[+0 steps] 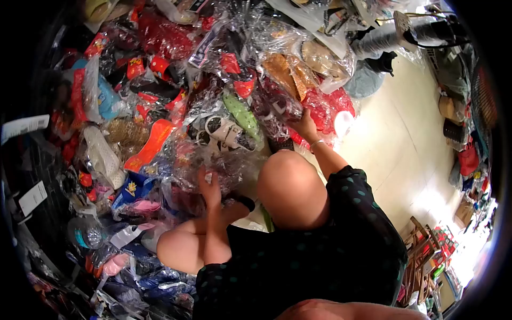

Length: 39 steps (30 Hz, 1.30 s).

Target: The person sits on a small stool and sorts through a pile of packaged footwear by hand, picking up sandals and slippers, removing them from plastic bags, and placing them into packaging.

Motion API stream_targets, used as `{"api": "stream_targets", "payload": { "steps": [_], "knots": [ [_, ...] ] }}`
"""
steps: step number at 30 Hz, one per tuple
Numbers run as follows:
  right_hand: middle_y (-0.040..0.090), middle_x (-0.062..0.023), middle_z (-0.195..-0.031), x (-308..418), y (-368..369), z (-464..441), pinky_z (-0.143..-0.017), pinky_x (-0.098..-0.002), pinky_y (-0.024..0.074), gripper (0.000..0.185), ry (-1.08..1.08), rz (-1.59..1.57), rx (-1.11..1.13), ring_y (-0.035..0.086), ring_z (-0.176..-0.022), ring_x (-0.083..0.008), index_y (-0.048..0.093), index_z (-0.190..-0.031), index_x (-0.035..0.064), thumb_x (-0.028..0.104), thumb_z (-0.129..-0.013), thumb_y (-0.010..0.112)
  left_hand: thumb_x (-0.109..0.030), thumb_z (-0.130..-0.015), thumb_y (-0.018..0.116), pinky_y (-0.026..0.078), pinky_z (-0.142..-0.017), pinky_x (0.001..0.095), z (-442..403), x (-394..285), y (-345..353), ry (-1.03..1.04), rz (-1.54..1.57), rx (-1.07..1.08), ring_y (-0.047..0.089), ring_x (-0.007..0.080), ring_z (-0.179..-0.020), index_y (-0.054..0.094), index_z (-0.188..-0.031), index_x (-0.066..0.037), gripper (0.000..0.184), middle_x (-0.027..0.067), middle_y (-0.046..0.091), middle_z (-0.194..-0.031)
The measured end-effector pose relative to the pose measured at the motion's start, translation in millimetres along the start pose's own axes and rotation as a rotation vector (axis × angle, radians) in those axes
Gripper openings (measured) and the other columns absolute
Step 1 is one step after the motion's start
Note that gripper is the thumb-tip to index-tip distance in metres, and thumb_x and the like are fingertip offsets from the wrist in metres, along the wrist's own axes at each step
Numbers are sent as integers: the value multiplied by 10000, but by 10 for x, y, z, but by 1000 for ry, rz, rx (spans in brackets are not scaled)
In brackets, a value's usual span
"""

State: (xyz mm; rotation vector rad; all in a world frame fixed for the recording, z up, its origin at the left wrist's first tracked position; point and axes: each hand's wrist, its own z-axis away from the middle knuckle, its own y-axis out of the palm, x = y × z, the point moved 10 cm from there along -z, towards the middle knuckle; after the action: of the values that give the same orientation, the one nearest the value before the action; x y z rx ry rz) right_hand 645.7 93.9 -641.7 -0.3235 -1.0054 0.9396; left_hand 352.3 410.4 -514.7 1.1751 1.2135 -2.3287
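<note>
Beside my bent knee, my left hand (pixel 209 188) has its fingers closed on the crumpled edge of a clear plastic bag (pixel 226 164). Just above that bag lies a wrapped pair of white and black sandals (pixel 224 132). A green wrapped item (pixel 241 114) rests against them on the right. My right hand (pixel 305 128), with a bracelet at the wrist, grips the near end of a dark wrapped item (pixel 285 106). Next to it are a bright red wrapped bundle (pixel 322 109) and an orange-brown wrapped piece (pixel 281 72).
A large heap of plastic-wrapped goods (pixel 144 128) covers the left and top. Pale floor (pixel 410 144) shows on the right, with bags and a wooden stool (pixel 424 248) along the edge. Bare skin (pixel 346 311), owner unclear, shows at the bottom.
</note>
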Motion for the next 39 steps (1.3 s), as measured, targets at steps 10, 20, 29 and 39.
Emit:
{"api": "stream_targets", "payload": {
  "steps": [10, 20, 29, 39],
  "knots": [
    [580, -76, -978, 154, -832, 773, -752, -257, 460, 448, -3, -682, 322, 549, -864, -134, 471, -1130, -44, 43, -732, 659, -69, -817, 587, 414, -846, 315, -33, 60, 26, 91, 12, -11, 502, 183, -968, 479, -1212, -30, 411, 95, 520, -1104],
    [565, -142, -1071, 2895, -1160, 796, -835, -287, 461, 689, -406, -984, 521, 569, -939, -187, 356, -1240, -85, 186, -724, 725, -96, -831, 583, 393, -863, 288, -117, 60, 136, 19, 175, -19, 507, 186, -970, 487, -1200, -35, 387, 94, 510, -1170],
    [555, -130, -1071, 4351, 672, -221, -783, -278, 460, 729, -712, -586, 348, 557, -905, -179, 253, -1342, 2, 182, -777, 678, -104, -860, 553, 434, -736, 247, -250, -65, -307, 145, 251, -176, 527, 130, -919, 460, -1231, -45, 387, 95, 489, -1218],
    [606, -150, -788, 1307, 649, -112, -669, -357, 476, 399, -587, -114, 295, 603, -750, -240, 531, -1089, -13, 226, -785, 627, -66, -839, 554, 388, -868, 317, -658, -484, -474, 224, 177, -201, 500, 187, -1022, 541, -1107, -21, 272, 105, 547, -1125]
  ]
}}
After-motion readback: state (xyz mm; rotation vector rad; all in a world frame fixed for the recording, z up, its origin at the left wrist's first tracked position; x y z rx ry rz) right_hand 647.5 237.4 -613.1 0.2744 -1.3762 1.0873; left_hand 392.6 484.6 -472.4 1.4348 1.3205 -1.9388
